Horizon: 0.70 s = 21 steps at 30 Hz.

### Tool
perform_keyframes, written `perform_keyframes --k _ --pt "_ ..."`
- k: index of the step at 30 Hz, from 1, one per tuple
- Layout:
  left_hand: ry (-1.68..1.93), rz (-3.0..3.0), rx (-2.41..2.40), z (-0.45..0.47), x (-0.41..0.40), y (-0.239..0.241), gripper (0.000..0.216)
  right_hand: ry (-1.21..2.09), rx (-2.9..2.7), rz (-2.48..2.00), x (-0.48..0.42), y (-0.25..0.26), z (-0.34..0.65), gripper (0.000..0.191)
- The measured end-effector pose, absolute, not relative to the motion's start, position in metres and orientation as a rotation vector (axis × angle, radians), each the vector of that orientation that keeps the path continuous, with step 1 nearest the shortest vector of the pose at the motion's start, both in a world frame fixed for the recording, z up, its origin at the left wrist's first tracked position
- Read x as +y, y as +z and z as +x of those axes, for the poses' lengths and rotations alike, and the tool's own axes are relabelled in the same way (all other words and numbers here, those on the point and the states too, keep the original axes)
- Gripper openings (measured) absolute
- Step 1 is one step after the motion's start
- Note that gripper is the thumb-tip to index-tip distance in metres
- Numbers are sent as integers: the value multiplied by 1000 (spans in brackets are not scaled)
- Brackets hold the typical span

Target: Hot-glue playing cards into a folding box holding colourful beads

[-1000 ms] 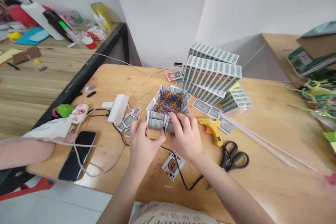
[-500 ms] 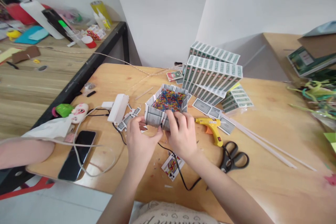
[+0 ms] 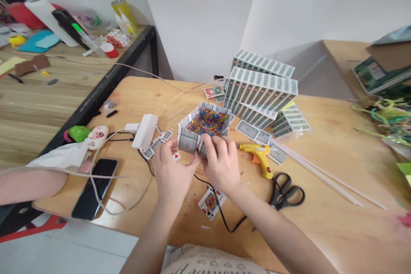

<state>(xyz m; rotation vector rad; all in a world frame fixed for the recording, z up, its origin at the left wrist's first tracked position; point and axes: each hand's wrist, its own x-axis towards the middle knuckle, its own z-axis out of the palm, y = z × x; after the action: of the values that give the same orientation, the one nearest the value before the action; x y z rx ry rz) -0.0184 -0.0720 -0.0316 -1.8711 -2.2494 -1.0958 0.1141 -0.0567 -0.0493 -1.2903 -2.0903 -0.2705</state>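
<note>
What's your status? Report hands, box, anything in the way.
Left hand, right hand: both on near side of box. Box: open-topped, multicoloured inside. Possible snags: glue gun close to right hand, black cable over playing card.

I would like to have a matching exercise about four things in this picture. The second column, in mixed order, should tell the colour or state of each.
1. card box
2. glue gun
3. scissors
4. phone

A. black, with two loops
B. flat, with dark screen
C. held by left hand and right hand
D. yellow

Pairs: 1-C, 2-D, 3-A, 4-B
</note>
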Motion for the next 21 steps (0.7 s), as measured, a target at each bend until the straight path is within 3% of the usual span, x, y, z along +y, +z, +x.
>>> perform_keyframes --k 14,21 --pt "-1093 -1851 -2181 -12 -67 -27 35 -313 -2087 -1256 -51 -46 113 38" --pt "-1280 -1784 -2239 -10 -69 -30 37 -274 -2081 -1323 -49 -48 115 40"
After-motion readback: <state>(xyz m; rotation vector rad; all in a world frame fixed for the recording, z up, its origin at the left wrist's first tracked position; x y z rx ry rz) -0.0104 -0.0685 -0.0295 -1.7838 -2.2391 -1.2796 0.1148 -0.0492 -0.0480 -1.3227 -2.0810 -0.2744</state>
